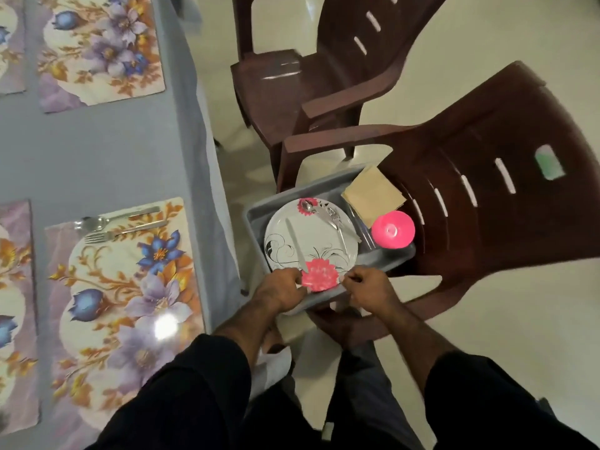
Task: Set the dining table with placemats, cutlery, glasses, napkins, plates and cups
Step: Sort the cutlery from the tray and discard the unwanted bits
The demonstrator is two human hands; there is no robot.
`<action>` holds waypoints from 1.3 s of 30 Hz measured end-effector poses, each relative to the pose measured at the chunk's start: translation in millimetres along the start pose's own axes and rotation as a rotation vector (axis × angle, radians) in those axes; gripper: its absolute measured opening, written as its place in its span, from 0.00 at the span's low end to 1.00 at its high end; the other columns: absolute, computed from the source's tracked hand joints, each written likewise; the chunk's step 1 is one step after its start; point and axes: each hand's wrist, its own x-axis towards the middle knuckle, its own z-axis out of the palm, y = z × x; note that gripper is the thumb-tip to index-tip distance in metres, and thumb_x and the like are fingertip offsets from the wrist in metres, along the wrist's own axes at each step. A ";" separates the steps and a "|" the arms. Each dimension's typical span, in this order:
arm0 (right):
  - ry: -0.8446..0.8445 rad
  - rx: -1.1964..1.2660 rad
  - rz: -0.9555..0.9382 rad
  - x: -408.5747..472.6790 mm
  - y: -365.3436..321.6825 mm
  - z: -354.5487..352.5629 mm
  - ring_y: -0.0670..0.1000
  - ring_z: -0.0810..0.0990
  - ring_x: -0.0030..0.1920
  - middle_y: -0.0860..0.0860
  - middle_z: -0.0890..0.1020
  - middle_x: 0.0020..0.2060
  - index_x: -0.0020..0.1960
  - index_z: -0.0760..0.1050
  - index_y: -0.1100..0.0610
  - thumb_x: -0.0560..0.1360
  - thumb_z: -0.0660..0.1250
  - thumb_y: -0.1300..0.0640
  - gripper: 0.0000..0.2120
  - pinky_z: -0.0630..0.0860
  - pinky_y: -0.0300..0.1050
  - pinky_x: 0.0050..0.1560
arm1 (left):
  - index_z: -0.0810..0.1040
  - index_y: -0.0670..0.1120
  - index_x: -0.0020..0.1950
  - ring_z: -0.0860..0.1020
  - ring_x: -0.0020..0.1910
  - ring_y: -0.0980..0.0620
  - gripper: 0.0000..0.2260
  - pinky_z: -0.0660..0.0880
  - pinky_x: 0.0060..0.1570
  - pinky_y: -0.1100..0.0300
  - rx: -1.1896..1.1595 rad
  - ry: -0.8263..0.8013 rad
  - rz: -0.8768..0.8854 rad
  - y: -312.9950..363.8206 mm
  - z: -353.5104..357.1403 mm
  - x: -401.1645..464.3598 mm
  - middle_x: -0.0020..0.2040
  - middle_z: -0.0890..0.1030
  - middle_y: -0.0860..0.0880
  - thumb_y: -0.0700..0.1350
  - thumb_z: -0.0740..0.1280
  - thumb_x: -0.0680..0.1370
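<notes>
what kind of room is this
Most likely a home dining area: a cloth-covered table with floral placemats, brown plastic chairs on a tiled floor, and a grey tub of plates and cutlery.

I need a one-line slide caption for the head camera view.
Both hands, left and right, reach the plate in a grey tray on a chair.
</notes>
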 end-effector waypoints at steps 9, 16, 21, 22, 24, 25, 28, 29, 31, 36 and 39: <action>-0.122 -0.273 -0.121 176.2 37.0 6.4 0.54 0.84 0.48 0.50 0.85 0.46 0.47 0.81 0.52 0.76 0.71 0.51 0.05 0.80 0.48 0.50 | 0.76 0.44 0.64 0.83 0.60 0.40 0.20 0.77 0.53 0.52 -0.237 0.250 -0.405 20.3 47.1 136.8 0.60 0.84 0.43 0.58 0.71 0.81; 0.081 -0.524 -0.376 253.4 14.3 32.7 0.61 0.83 0.51 0.57 0.77 0.60 0.65 0.78 0.57 0.78 0.68 0.50 0.18 0.81 0.52 0.51 | 0.77 0.46 0.56 0.84 0.51 0.40 0.18 0.76 0.47 0.50 -0.258 0.445 -0.660 20.4 77.4 191.5 0.51 0.85 0.46 0.60 0.71 0.80; 0.093 -0.582 -0.379 274.8 0.7 49.4 0.60 0.83 0.55 0.57 0.78 0.63 0.72 0.74 0.57 0.79 0.69 0.49 0.23 0.81 0.53 0.53 | 0.85 0.49 0.47 0.84 0.48 0.43 0.08 0.75 0.45 0.56 -0.603 0.616 -0.801 20.9 90.7 193.9 0.45 0.87 0.50 0.52 0.77 0.77; 0.084 -0.588 -0.367 275.5 -0.8 52.2 0.60 0.83 0.55 0.57 0.79 0.62 0.72 0.75 0.57 0.79 0.69 0.50 0.23 0.81 0.52 0.53 | 0.85 0.49 0.45 0.84 0.46 0.45 0.08 0.76 0.46 0.56 -0.667 0.635 -0.818 19.7 91.9 194.0 0.42 0.87 0.50 0.52 0.79 0.76; 0.057 -0.580 -0.324 274.4 -3.7 58.5 0.58 0.84 0.53 0.57 0.81 0.58 0.68 0.77 0.58 0.80 0.67 0.52 0.18 0.81 0.51 0.52 | 0.85 0.49 0.42 0.83 0.42 0.47 0.08 0.76 0.45 0.59 -0.765 0.628 -0.854 16.2 91.5 194.3 0.38 0.84 0.53 0.51 0.81 0.74; 0.043 -0.559 -0.303 272.9 -4.6 61.4 0.58 0.84 0.53 0.57 0.81 0.56 0.65 0.78 0.59 0.81 0.66 0.52 0.16 0.82 0.51 0.51 | 0.84 0.49 0.40 0.83 0.40 0.48 0.09 0.77 0.44 0.59 -0.793 0.614 -0.864 14.0 90.3 194.2 0.36 0.83 0.54 0.51 0.81 0.73; -0.015 -0.428 -0.283 268.0 -5.0 65.5 0.59 0.82 0.50 0.57 0.82 0.51 0.55 0.79 0.59 0.80 0.67 0.54 0.09 0.80 0.51 0.49 | 0.82 0.48 0.36 0.84 0.36 0.50 0.11 0.83 0.43 0.55 -0.790 0.562 -0.860 4.5 88.5 189.5 0.34 0.84 0.54 0.49 0.80 0.72; -0.035 -0.363 -0.284 265.3 -4.0 65.4 0.58 0.82 0.49 0.56 0.83 0.48 0.51 0.80 0.59 0.80 0.68 0.55 0.07 0.79 0.50 0.48 | 0.81 0.48 0.35 0.84 0.36 0.50 0.09 0.83 0.43 0.55 -0.765 0.544 -0.852 1.7 87.9 185.7 0.34 0.84 0.54 0.47 0.78 0.73; -0.053 -0.229 -0.268 257.7 -1.1 64.1 0.54 0.84 0.45 0.53 0.86 0.45 0.48 0.80 0.57 0.79 0.70 0.57 0.04 0.80 0.48 0.46 | 0.81 0.49 0.36 0.83 0.36 0.51 0.07 0.83 0.42 0.54 -0.714 0.523 -0.815 -4.7 87.9 177.8 0.34 0.84 0.54 0.45 0.74 0.73; -0.066 -0.077 -0.121 242.6 14.9 60.9 0.34 0.78 0.35 0.49 0.88 0.45 0.54 0.85 0.57 0.79 0.73 0.59 0.05 0.73 0.30 0.33 | 0.82 0.49 0.36 0.84 0.37 0.52 0.06 0.82 0.41 0.58 -0.680 0.487 -0.739 -13.1 87.2 169.6 0.33 0.84 0.54 0.44 0.74 0.73; -0.088 -0.056 -0.119 237.6 23.9 57.6 0.46 0.86 0.41 0.49 0.88 0.46 0.57 0.86 0.54 0.78 0.75 0.56 0.08 0.81 0.37 0.41 | 0.82 0.49 0.36 0.84 0.37 0.52 0.07 0.83 0.42 0.56 -0.720 0.508 -0.714 -15.5 84.5 171.0 0.33 0.84 0.54 0.44 0.76 0.73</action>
